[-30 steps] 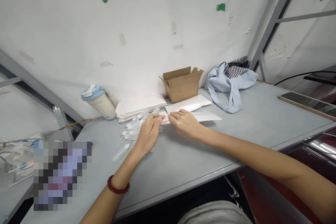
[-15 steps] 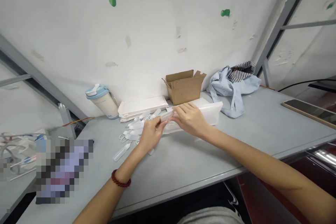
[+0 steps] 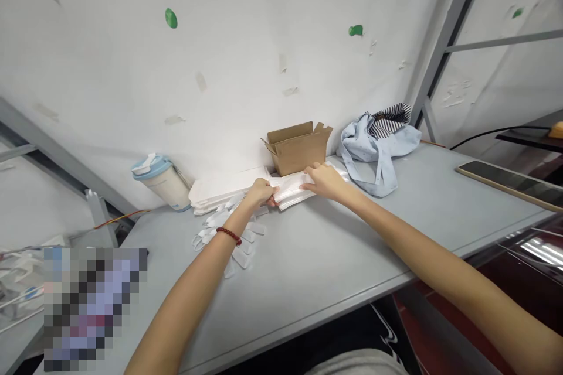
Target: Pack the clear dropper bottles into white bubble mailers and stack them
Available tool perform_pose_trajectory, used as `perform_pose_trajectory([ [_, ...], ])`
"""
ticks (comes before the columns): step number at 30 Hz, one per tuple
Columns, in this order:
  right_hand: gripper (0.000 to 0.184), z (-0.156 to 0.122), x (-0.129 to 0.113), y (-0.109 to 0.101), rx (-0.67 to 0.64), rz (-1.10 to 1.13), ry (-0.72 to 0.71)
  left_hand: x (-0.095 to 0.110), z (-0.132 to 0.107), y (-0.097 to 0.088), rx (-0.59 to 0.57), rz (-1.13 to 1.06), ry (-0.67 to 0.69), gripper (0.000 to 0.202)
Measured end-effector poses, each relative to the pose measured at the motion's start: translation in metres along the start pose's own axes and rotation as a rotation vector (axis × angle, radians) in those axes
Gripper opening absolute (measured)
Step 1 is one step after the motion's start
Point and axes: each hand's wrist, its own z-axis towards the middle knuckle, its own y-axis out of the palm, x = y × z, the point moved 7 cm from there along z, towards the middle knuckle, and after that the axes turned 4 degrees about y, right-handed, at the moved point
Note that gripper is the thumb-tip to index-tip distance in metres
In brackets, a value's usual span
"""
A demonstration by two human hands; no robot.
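My left hand (image 3: 263, 191) pinches the left end of a flat, translucent white plastic bag (image 3: 290, 188) with a bubbly sheen. Closed over the bag's upper right part is my right hand (image 3: 323, 180), its fingers bent across the surface. Several layers show at the bag's lower edge; I cannot tell whether it is one bag or a stack. Beside and partly behind my left wrist lies a loose pile of small white tubes with loops (image 3: 241, 246). White flat packets (image 3: 220, 190) are stacked just behind that pile.
An opened cardboard box (image 3: 299, 155) stands against the wall behind my hands. Right of it slumps a light blue cloth bag (image 3: 369, 146). A blue-lidded cup (image 3: 162, 181) leans at the left. A phone-like slab (image 3: 510, 184) lies at the right of the grey table (image 3: 308, 281).
My hands have moved apart along the plastic bag, which now lies flatter and nearer the box. The left hand shifted to its left end. The view has shifted slightly.
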Motion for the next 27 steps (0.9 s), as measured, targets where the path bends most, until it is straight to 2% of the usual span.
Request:
perform_pose_trajectory([
  [4, 0.046, 0.0, -0.002, 0.002, -0.026, 0.008, -0.004, 0.001, 0.0, -0.008, 0.001, 0.179, 0.019, 0.017],
  [10, 0.042, -0.003, -0.006, 0.0, -0.013, 0.003, 0.02, 0.016, 0.007, -0.054, 0.231, 0.612, 0.217, 0.017],
  [15, 0.045, -0.009, -0.017, -0.001, 0.009, 0.025, -0.025, 0.011, 0.012, -0.079, 0.208, 0.895, 0.315, 0.015],
  [20, 0.045, -0.012, -0.027, 0.003, -0.04, 0.064, -0.089, 0.003, 0.012, -0.084, 0.192, 1.066, 0.347, 0.014],
  [27, 0.036, -0.012, -0.027, 0.006, -0.074, 0.076, -0.081, 0.005, 0.009, -0.084, 0.183, 1.18, 0.352, 0.021],
])
